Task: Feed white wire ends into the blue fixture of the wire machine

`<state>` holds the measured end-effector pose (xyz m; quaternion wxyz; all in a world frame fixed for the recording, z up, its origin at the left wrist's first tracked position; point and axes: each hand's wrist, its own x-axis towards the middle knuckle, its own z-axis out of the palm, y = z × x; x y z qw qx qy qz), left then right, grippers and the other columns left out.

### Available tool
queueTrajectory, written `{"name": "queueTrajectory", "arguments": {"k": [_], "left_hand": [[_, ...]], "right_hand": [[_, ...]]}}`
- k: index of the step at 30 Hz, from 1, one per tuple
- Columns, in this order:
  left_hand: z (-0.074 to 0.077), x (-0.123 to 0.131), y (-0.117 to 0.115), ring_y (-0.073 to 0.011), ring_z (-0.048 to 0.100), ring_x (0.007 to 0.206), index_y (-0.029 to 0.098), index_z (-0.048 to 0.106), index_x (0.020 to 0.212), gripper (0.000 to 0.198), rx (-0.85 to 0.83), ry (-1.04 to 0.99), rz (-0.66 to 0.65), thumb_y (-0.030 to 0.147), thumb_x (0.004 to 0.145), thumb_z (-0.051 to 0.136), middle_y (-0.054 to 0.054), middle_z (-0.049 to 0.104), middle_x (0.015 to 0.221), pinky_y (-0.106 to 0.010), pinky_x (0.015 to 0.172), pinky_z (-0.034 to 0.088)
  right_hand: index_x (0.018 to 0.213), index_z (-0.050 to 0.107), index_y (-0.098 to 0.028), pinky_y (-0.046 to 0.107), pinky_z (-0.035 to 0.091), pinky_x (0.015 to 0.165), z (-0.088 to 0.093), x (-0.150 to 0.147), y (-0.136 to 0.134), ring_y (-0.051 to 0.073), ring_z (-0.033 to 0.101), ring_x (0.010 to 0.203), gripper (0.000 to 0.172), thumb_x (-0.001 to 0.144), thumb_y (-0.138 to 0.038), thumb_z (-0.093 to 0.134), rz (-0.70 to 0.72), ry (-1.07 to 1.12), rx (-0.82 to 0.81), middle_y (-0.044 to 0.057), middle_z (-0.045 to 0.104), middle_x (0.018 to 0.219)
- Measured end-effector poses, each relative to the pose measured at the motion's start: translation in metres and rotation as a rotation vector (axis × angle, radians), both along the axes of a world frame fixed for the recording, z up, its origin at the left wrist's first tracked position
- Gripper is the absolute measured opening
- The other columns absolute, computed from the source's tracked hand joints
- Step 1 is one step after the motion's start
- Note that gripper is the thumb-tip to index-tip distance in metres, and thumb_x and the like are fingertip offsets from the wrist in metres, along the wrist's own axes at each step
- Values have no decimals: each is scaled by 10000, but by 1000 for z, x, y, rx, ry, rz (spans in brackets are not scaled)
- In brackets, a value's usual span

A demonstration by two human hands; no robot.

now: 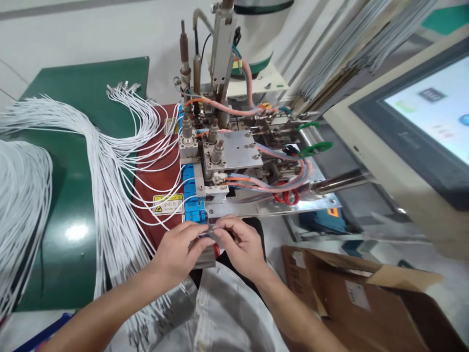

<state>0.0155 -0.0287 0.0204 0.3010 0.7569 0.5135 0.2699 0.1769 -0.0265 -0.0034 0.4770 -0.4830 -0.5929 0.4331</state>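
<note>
L fingers (pixel 193 230), R fingers (pixel 227 224) pinching small pc (pixel 210 229), type unclear, nr machine (pixel 236 150)

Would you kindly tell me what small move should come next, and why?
Probably ease the small part toward the blue blocks: the left hand and right hand meet at it just short of them, and white wires already lead there.

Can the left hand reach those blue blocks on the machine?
Probably yes: the blue blocks sit just past the left hand, and nothing seems in the way, though its fingers are pinching a small part.
</note>
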Motion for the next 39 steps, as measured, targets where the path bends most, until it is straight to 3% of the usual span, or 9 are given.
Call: {"name": "queueTrajectory", "arguments": {"k": [3, 8, 11, 16, 22, 31, 36, 39], "left_hand": [[-2, 7, 2, -134, 631, 714, 176, 663, 842, 129, 23, -72, 60, 192, 819, 537, -36, 677, 797, -222, 685, 509], [-2, 9, 4, -119, 616, 663, 167, 670, 790, 112, -35, -129, 146, 181, 793, 558, -28, 668, 739, -198, 637, 498], [-2, 8, 5, -125, 611, 672, 171, 672, 812, 121, -71, -124, 162, 181, 783, 555, -31, 668, 759, -211, 640, 495], [-2, 4, 11, -134, 596, 708, 191, 681, 819, 200, -225, -172, 37, 213, 834, 483, -18, 654, 732, -228, 670, 478], [-1, 5, 11, -110, 578, 634, 171, 675, 776, 144, -338, -297, 208, 220, 795, 541, 0, 632, 685, -198, 610, 465], [-7, 9, 8, -121, 581, 648, 161, 670, 744, 124, -334, -311, 271, 218, 767, 562, -13, 639, 693, -209, 617, 463], [-11, 14, 2, -126, 581, 662, 148, 641, 760, 126, -260, -304, 339, 216, 774, 535, -24, 635, 722, -224, 638, 467], [-11, 13, 2, -121, 576, 653, 151, 635, 755, 121, -218, -271, 334, 206, 774, 529, -17, 626, 710, -215, 626, 462]], "right_hand": [[738, 598, -194, 257, 464, 633, 0, -4, 1, 138, 564, 665, 86, 799, -194, 538, -11, 33, 14, 14, 598, 703], [834, 600, -199, 265, 477, 635, -9, -12, -3, 146, 578, 693, 96, 815, -262, 530, -153, 231, -124, 26, 605, 766], [772, 605, -195, 270, 470, 640, -7, -11, -1, 149, 568, 698, 57, 793, -217, 557, -113, 120, -43, 25, 590, 744], [756, 587, -190, 264, 457, 628, -1, -9, 4, 139, 557, 680, 95, 805, -151, 516, -23, -29, 90, 22, 576, 729], [772, 601, -195, 267, 470, 640, -9, -22, -1, 149, 581, 709, 87, 800, -164, 525, -213, 36, 65, 29, 602, 752], [654, 575, -189, 247, 452, 565, 1, -25, 2, 128, 550, 597, 116, 754, -136, 549, -262, -88, 87, 0, 575, 642], [645, 539, -191, 254, 448, 556, -4, -34, 0, 132, 540, 594, 121, 748, -129, 540, -323, -131, 141, 1, 563, 631], [659, 541, -188, 257, 448, 563, -7, -30, 3, 135, 543, 611, 110, 745, -120, 533, -255, -138, 164, 9, 564, 654]]}}
